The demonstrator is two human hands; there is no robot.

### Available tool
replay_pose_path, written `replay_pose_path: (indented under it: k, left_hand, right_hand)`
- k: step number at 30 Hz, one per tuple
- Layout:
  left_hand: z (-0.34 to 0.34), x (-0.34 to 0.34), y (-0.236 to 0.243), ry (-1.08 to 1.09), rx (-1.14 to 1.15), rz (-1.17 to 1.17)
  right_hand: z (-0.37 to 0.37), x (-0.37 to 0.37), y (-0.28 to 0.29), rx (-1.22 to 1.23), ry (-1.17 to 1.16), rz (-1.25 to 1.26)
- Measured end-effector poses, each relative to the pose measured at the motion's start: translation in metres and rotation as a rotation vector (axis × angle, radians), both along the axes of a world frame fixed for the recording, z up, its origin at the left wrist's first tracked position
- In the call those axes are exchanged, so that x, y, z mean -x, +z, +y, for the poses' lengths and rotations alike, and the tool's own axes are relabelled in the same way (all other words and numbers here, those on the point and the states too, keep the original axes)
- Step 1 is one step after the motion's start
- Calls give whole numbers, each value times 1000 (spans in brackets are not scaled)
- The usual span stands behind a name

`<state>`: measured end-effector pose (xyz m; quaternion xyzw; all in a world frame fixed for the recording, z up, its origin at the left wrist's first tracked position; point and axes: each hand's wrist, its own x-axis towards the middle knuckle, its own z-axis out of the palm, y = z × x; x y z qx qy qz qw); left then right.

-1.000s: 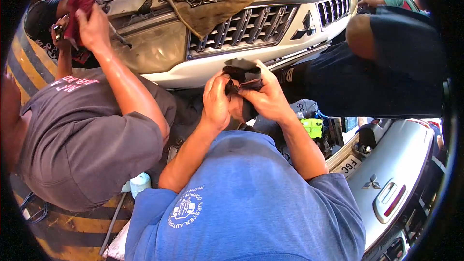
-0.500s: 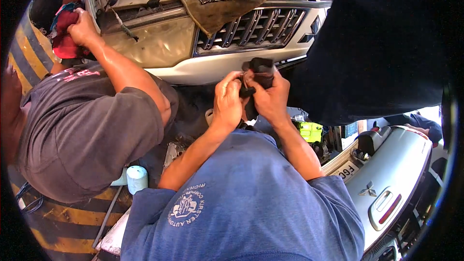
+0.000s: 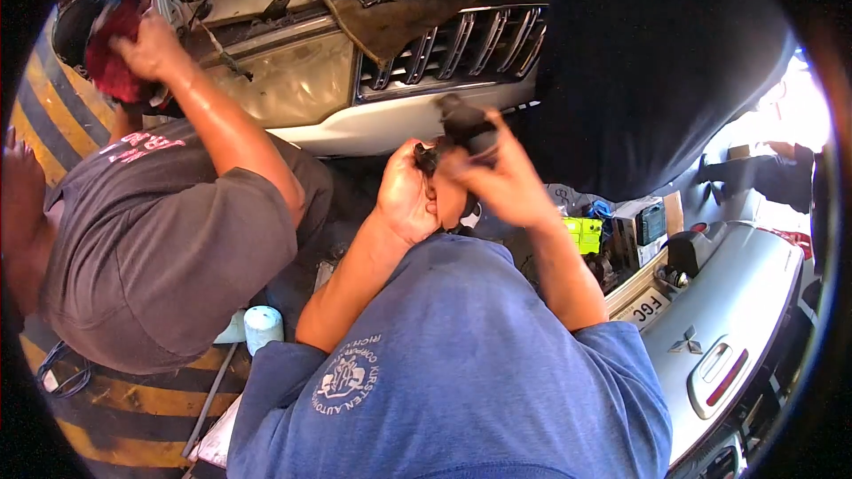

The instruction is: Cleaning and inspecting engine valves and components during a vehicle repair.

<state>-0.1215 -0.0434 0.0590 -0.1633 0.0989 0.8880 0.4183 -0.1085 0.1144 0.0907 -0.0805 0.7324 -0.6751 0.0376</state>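
Note:
In front of my chest, my left hand (image 3: 406, 198) is closed with its palm up. A small black part (image 3: 428, 158) sits at its fingertips; its exact kind is unclear. Just to the right, my right hand (image 3: 508, 179), blurred by motion, grips a dark rounded part (image 3: 469, 129) between thumb and fingers. The two dark pieces are close together, and whether they touch cannot be made out. Beyond my hands is the front of a white car with a slatted grille (image 3: 470, 46).
A brown cloth (image 3: 377, 22) with several metal pieces lies over the car's front. At left, a co-worker in a dark shirt (image 3: 177, 266) holds a red cloth (image 3: 115, 49). Another person in dark clothing (image 3: 648, 80) stands close at right. A silver tailgate (image 3: 737, 302) lies lower right.
My hands have turned and drawn slightly apart; the left palm now faces up with a small black part at its fingertips. The dark clothing at right has shifted left, covering more grille.

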Motion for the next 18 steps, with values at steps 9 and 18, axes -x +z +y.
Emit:
replay_pose_path:
  k: [9,18]
  left_hand:
    - [17,-9,-5,495,732,366]
    - [-8,6,-8,-124,115,122]
  right_hand:
    - [-26,11,-9,-245,-181,201]
    - [4,26,-9,557,-373,-459]
